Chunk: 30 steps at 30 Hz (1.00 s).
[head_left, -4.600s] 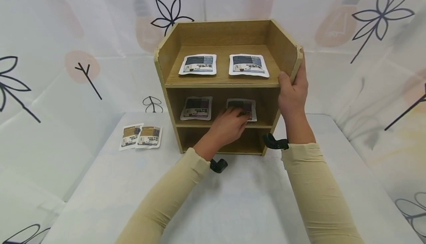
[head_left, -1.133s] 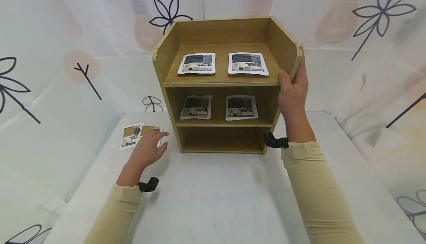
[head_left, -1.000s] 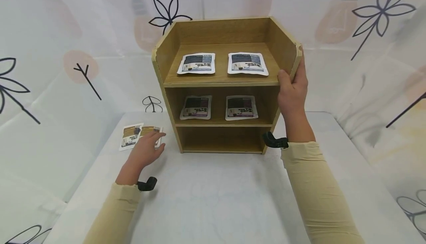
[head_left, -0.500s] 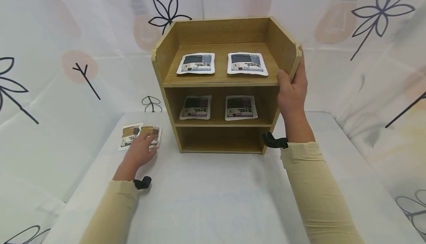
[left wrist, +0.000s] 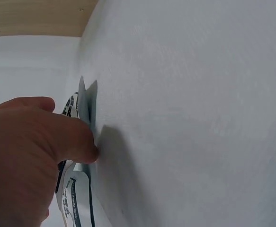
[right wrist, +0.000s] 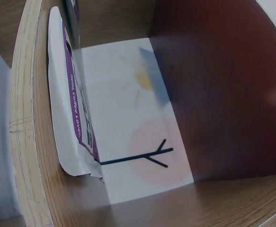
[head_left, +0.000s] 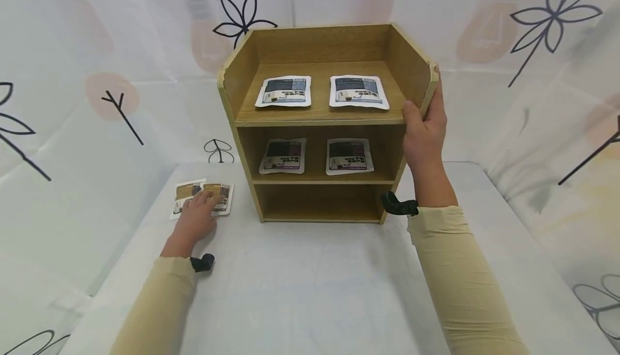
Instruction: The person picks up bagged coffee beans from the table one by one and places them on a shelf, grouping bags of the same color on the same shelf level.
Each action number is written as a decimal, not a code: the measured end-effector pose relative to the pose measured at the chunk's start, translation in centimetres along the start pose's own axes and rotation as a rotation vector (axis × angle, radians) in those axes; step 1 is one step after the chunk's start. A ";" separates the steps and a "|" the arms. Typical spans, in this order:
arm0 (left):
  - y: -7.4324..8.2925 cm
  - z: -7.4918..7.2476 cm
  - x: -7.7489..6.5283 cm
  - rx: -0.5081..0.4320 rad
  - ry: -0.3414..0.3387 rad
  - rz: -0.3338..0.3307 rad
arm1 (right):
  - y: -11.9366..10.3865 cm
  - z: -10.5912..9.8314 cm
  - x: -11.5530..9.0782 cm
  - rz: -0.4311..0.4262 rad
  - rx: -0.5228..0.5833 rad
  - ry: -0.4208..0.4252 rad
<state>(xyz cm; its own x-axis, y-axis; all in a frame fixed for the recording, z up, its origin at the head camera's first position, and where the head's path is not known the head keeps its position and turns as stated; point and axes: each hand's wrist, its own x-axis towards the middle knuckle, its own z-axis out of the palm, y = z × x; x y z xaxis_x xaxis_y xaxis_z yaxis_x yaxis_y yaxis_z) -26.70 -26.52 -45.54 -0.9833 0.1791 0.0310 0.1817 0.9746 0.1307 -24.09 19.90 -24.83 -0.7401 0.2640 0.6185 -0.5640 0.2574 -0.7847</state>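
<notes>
Two brown-and-white coffee sachets (head_left: 224, 198) overlap at the table's left. My left hand (head_left: 195, 220) lies over the right one, fingers extended across it. In the left wrist view, the thumb of that hand (left wrist: 29, 146) is at the edge of a sachet (left wrist: 76, 201), close to the tabletop. My right hand (head_left: 426, 137) grips the right side panel of a small wooden shelf (head_left: 319, 122), thumb in front. Two blue-labelled sachets (head_left: 358, 92) lie on its top level. On the middle level lie two purple-labelled sachets (head_left: 349, 157), one of them (right wrist: 74, 104) near the right wrist camera.
The shelf's bottom level (head_left: 319, 203) shows bare wood. A white-covered table (head_left: 300, 285) extends in front and to both sides. Behind hangs a white patterned cloth (head_left: 160, 48).
My left hand has left the middle-level sachet and moved left to the brown sachets, lately shifting farther over the right one. The right hand keeps its grip on the shelf.
</notes>
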 end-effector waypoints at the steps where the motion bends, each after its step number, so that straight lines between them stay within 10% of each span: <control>1: -0.1 0.0 0.1 0.003 0.001 0.000 | 0.0 0.0 0.0 0.001 0.004 0.002; 12: -0.3 0.3 0.5 0.057 0.015 0.051 | -0.1 0.0 -0.1 0.007 -0.001 -0.006; 23: 0.4 -0.1 0.4 0.031 0.242 0.160 | -0.2 -0.1 -0.1 -0.005 0.010 0.003; 30: 0.8 -0.2 0.2 0.014 0.257 0.164 | -0.2 -0.1 -0.1 -0.006 0.013 0.000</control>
<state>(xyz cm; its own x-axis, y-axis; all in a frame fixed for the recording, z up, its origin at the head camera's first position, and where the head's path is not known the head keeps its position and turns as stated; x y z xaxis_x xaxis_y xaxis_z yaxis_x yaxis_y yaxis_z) -26.70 -25.73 -45.19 -0.9064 0.2963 0.3011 0.3363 0.9374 0.0899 -23.91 19.88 -24.74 -0.7369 0.2624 0.6230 -0.5731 0.2464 -0.7816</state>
